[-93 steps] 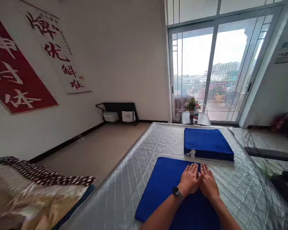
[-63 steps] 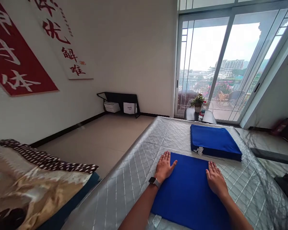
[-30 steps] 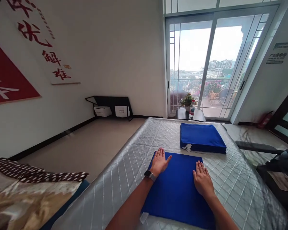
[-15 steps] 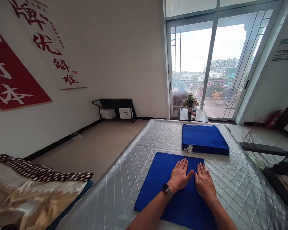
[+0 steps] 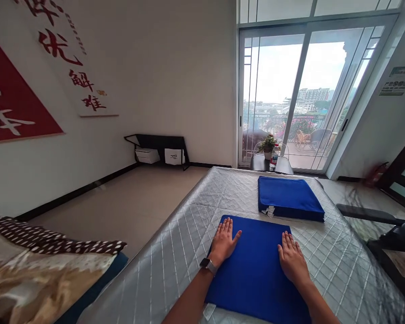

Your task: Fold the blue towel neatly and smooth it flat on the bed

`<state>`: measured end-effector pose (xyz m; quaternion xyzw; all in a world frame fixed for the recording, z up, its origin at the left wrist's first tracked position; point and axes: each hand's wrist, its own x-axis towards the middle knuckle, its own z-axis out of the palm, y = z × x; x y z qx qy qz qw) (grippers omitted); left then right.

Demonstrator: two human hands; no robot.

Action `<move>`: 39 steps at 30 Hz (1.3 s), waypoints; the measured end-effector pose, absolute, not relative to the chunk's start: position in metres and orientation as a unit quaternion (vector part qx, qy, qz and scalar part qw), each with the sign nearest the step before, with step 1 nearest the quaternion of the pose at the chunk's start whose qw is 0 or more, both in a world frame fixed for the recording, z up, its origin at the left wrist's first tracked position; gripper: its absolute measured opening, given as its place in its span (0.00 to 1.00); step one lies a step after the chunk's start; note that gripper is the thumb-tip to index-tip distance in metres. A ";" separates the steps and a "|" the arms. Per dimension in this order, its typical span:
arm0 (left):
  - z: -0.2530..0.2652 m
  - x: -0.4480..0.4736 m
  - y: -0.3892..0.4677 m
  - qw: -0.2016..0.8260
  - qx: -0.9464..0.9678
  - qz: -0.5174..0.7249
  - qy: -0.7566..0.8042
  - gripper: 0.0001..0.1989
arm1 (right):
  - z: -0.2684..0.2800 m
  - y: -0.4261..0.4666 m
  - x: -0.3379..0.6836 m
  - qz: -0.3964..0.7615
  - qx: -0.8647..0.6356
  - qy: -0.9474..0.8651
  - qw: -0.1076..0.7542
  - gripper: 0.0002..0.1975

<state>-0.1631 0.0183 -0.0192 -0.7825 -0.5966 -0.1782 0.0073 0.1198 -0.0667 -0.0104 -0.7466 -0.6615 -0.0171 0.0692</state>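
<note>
A flat, square blue cloth cover [image 5: 253, 265] lies in front of me on the silver quilted table cover [image 5: 168, 265]. My left hand [image 5: 223, 240] rests flat on its left side, fingers together and thumb out. On its right edge my right hand [image 5: 293, 256] lies flat too, fingers stretched forward. Neither hand grasps anything. A white label [image 5: 209, 310] sticks out at the near left corner. Just beyond is a neat stack of similar blue covers [image 5: 288, 193], with white tags showing at its near left corner. A smartwatch [image 5: 208, 265] is on my left wrist.
A small black table [image 5: 283, 165] past the far edge holds a potted plant [image 5: 267, 146] and a water bottle [image 5: 274, 156]. Patterned bedding [image 5: 54, 270] lies at the left. A dark armrest [image 5: 367, 213] stands at the right, and a low black rack [image 5: 160, 146] by the wall.
My left hand has slid left across the blue cover to its left side. My right hand has shifted slightly right and nearer, to the right edge. The view has tilted a little.
</note>
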 end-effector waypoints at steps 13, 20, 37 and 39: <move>-0.020 -0.162 0.019 0.014 -0.776 -0.185 -0.603 0.41 | -0.002 -0.030 0.128 -0.025 -0.743 -0.667 0.052 0.33; -0.022 -0.190 0.035 0.015 -0.757 -0.168 -0.631 0.38 | -0.008 -0.031 0.130 -0.009 -0.741 -0.667 0.077 0.33; 0.010 0.018 0.004 -0.063 -0.881 -0.220 -0.415 0.30 | -0.010 -0.036 0.132 -0.022 -0.719 -0.689 0.092 0.31; 0.004 0.025 0.002 -0.070 -0.884 -0.219 -0.406 0.29 | -0.010 -0.037 0.133 -0.025 -0.718 -0.690 0.087 0.31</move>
